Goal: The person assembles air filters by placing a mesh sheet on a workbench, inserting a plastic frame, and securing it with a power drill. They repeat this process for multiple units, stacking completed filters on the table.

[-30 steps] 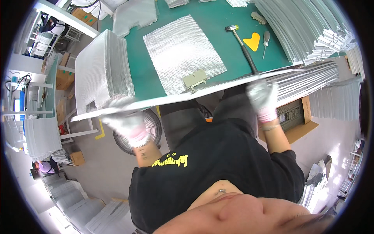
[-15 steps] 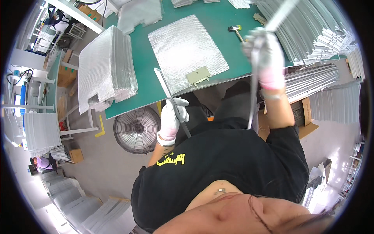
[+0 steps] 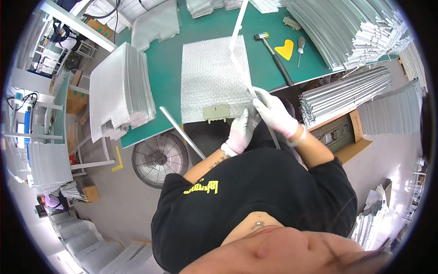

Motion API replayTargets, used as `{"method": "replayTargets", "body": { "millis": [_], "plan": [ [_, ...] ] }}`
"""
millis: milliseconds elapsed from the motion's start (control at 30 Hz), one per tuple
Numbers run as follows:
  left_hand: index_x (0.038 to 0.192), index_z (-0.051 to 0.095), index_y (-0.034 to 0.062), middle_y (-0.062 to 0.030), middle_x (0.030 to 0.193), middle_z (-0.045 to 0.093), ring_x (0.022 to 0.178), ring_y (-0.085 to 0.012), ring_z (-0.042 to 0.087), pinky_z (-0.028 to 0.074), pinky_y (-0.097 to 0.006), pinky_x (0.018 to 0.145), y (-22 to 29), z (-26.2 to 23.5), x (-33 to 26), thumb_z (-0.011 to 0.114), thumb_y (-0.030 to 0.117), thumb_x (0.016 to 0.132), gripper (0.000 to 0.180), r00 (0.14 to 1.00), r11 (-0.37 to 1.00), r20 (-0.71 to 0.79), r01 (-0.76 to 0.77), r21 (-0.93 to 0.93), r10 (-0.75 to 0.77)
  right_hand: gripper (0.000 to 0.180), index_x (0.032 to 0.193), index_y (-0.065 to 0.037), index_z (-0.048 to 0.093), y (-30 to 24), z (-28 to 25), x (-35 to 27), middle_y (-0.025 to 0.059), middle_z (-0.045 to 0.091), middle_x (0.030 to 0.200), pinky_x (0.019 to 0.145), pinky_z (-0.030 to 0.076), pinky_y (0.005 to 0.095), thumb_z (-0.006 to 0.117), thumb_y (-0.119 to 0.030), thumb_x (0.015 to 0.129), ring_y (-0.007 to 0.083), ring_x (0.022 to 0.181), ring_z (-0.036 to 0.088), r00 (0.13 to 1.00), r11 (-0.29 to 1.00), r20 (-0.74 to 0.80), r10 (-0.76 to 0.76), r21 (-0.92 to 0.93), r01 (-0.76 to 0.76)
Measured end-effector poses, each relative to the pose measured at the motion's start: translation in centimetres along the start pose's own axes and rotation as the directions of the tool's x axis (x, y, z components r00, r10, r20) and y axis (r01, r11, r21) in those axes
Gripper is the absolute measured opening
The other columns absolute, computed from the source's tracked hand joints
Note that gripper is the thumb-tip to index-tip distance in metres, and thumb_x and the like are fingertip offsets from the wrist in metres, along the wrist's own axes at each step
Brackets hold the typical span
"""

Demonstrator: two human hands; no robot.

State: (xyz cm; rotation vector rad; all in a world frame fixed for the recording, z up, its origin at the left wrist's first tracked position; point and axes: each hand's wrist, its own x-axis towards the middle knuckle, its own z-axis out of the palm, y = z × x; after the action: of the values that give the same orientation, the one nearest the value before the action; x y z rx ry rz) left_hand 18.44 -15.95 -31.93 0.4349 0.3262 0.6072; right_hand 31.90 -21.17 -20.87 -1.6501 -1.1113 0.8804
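A silvery mesh sheet (image 3: 212,68) lies on the green table, reaching its near edge. On the sheet's near end sits a small beige plastic plate (image 3: 216,112) with tabs. A long, thin, pale metal strip (image 3: 240,68), bent at an angle, runs over the sheet's right side and down between my hands. My right hand (image 3: 276,115), in a white glove, pinches this strip just beyond the sheet's right edge. My left hand (image 3: 241,133), also gloved, closes on it lower down, its fingertips slightly blurred. Another straight length of strip (image 3: 181,132) slants past my left forearm.
A rubber-headed mallet (image 3: 276,59), a yellow scraper (image 3: 285,49) and a screwdriver (image 3: 300,48) lie to the right. Stacked mesh sheets (image 3: 121,89) stand at left, piled metal strips (image 3: 331,32) at far right. A floor fan (image 3: 160,160) and an open carton (image 3: 349,141) stand below.
My right hand has come down and left, bringing the strip over the sheet. My left hand has moved right, off the slanting length. The mesh sheet and plate have turned and shifted slightly.
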Motion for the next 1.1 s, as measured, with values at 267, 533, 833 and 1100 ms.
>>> {"method": "replayTargets", "body": {
  "millis": [267, 533, 833, 1100],
  "plan": [
    [0.12, 0.054, -0.0037, -0.0173, 0.12, 0.059, 0.116, -0.0293, 0.056, 0.044, -0.045, 0.106, 5.2, 3.2, 9.8, 0.05, 0.018, 0.104, 0.026, 0.998, 0.989, -0.016, -0.067, -0.13, 0.066, 0.055, 0.158, -0.005, 0.026, 3.7, 2.1, -1.2, 0.0019, 0.052, 0.078, 0.063, 0.05, 0.0236, 0.042, -0.015, 0.106, 0.0067, 0.061, 0.046, 0.994, 0.82, -0.098, 0.037, 0.572, 0.026],
    [0.124, 0.054, -0.0055, -0.017, 0.126, 0.059, 0.12, -0.0283, 0.054, 0.042, -0.038, 0.106, 6.2, 3.9, 12.3, 0.054, 0.015, 0.102, 0.03, 0.994, 0.992, -0.069, -0.088, -0.094, 0.081, 0.055, 0.157, -0.005, 0.026, 4.3, 1.5, 0.9, 0.0018, 0.052, 0.078, 0.062, 0.051, 0.0253, 0.042, -0.016, 0.106, 0.006, 0.056, 0.042, 0.998, 0.749, -0.015, 0.062, 0.662, -0.037],
    [0.117, 0.062, -0.0071, -0.0143, 0.118, 0.067, 0.105, -0.0263, 0.065, 0.053, -0.035, 0.094, 4.7, 2.1, 13.4, 0.062, 0.01, 0.098, 0.025, 0.918, 0.765, 0.019, -0.342, 0.546, 0.397, 0.055, 0.158, -0.006, 0.026, 4.1, 1.6, -1.2, 0.0017, 0.052, 0.078, 0.061, 0.051, 0.0262, 0.043, -0.015, 0.106, 0.0062, 0.056, 0.042, 0.997, 0.731, 0.005, 0.077, 0.68, -0.06],
    [0.107, 0.064, -0.0067, -0.0125, 0.107, 0.068, 0.097, -0.0221, 0.067, 0.057, -0.036, 0.087, 5.7, 4.6, 12.0, 0.061, 0.005, 0.096, 0.016, 0.942, 0.956, -0.171, -0.273, 0.107, 0.288, 0.056, 0.158, -0.007, 0.026, 4.6, 1.7, -1.4, 0.0017, 0.052, 0.077, 0.06, 0.051, 0.0258, 0.043, -0.015, 0.106, 0.0066, 0.057, 0.043, 0.999, 0.659, 0.031, 0.04, 0.75, -0.05]
  ]
}}
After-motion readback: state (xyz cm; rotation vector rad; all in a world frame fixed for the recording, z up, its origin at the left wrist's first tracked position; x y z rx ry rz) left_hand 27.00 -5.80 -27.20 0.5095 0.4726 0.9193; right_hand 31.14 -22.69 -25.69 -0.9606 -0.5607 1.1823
